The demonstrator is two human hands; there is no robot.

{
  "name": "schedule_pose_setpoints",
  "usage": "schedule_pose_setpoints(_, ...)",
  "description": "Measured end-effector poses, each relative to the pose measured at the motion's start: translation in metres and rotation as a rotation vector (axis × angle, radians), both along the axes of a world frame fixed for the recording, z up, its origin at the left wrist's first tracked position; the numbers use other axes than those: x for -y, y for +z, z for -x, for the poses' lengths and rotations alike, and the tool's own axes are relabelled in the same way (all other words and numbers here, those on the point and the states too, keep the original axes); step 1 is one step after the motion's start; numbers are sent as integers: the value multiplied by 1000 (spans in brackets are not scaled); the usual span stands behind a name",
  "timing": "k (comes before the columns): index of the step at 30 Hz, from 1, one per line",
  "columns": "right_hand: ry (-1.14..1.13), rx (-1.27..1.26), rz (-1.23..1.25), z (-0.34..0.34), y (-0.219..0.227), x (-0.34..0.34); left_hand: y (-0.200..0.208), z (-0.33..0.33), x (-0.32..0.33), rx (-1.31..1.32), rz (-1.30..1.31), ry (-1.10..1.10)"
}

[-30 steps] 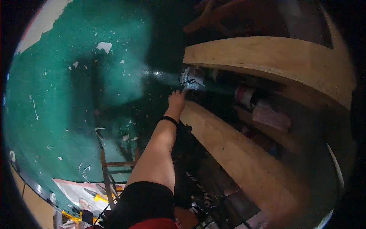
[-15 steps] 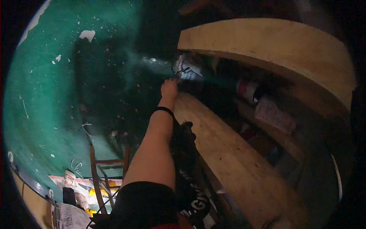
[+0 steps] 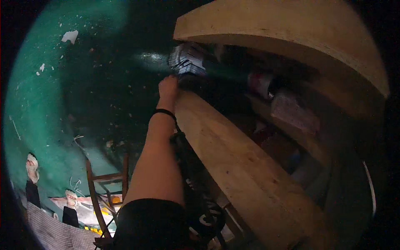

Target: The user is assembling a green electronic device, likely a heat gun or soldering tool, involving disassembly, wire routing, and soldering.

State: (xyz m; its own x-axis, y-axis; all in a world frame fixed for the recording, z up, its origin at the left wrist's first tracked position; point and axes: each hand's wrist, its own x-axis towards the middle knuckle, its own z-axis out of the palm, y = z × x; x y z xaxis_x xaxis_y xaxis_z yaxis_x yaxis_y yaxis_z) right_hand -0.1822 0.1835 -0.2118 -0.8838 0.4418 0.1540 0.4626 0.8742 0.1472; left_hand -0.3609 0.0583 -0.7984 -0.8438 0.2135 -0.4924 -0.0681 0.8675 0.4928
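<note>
My left hand (image 3: 168, 88), with a dark band at the wrist, reaches forward beside the far end of a long pale wooden board (image 3: 246, 162). Its fingers are curled closed; what they hold, if anything, is hidden. Just beyond the knuckles, a lit, pale stack with dark stripes (image 3: 187, 62) lies in the gap below another broad wooden board (image 3: 266, 21). I cannot tell what the stack is. My right hand does not show.
Between the boards sit a red and white cylinder (image 3: 260, 83) and a pale, rough block (image 3: 293, 112). A brown wooden frame (image 3: 93, 178) stands lower left on the green floor (image 3: 29, 104). Nearby are another person's sandalled foot (image 3: 32, 166) and checked cloth (image 3: 58, 229).
The view has shifted, so the boards and my left hand appear further left and higher. My hand stays near the board's end. More of the other person shows at lower left.
</note>
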Motion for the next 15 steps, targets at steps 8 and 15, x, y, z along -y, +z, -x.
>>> schedule_pose_setpoints(8,-16,51,-41,-5,9,-6,15,7,17,-140,28,-179)
schedule_pose_setpoints(15,0,83,-53,-2,9,-11,1,0,4,-96,16,-70)
